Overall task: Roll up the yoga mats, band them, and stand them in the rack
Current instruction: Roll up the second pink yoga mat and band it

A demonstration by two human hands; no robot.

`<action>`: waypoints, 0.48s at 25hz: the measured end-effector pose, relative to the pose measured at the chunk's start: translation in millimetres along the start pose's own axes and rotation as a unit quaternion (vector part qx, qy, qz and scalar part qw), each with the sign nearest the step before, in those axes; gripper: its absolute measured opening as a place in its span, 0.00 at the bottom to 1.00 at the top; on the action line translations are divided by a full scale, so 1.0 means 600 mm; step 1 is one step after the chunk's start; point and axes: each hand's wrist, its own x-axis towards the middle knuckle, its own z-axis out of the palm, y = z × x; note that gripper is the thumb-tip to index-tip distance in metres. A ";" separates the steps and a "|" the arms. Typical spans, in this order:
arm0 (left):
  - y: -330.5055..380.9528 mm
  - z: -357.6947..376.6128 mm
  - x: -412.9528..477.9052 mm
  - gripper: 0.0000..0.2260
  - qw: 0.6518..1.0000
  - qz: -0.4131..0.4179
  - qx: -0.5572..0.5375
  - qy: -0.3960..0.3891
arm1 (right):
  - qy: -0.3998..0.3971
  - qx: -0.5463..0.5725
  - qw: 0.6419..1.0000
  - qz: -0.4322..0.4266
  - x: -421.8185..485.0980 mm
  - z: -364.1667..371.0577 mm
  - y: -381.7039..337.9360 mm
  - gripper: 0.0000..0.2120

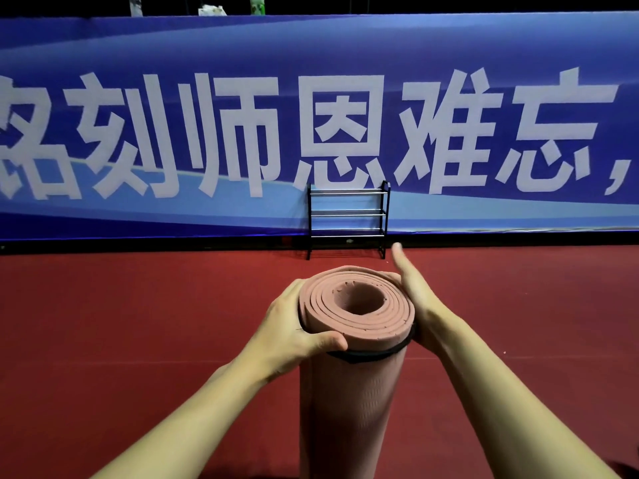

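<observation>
Rack: black frame with silvery cross rails, straight ahead beyond both hands and well apart from them, standing on the floor against the banner.
Banner: blue, with big white characters, stretching far past both hands to left and right behind the rack.
Floor: red, below and all around the hands.
Between hands and rack: a stretch of red floor.
Yoga mat: pink, rolled tight and held upright between the two hands. Its spiral end with a hollow core faces up toward the camera, and its lower part runs down out of view between the forearms.
Band: black, circling the roll just under the left thumb and near the heel of the right hand.
Left hand: clamped on the roll's left side near the top, thumb laid across the front just above the band, fingers wrapped behind and out of sight.
Right hand: palm pressed on the roll's right side, fingers curling round the far edge, mostly hidden. One digit sticks up, blurred.
</observation>
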 end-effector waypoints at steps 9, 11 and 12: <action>-0.046 0.008 -0.015 0.63 0.998 -0.033 0.048 0.022 | 0.119 -0.091 0.923 -0.354 -0.015 0.040 0.034 0.35; -0.046 0.012 -0.012 0.61 0.998 -0.022 0.034 0.056 | 0.085 -0.224 0.889 -0.390 -0.022 0.064 0.058 0.38; -0.043 0.014 -0.009 0.58 0.996 -0.008 0.046 0.074 | 0.083 -0.276 0.869 -0.402 -0.021 0.071 0.073 0.41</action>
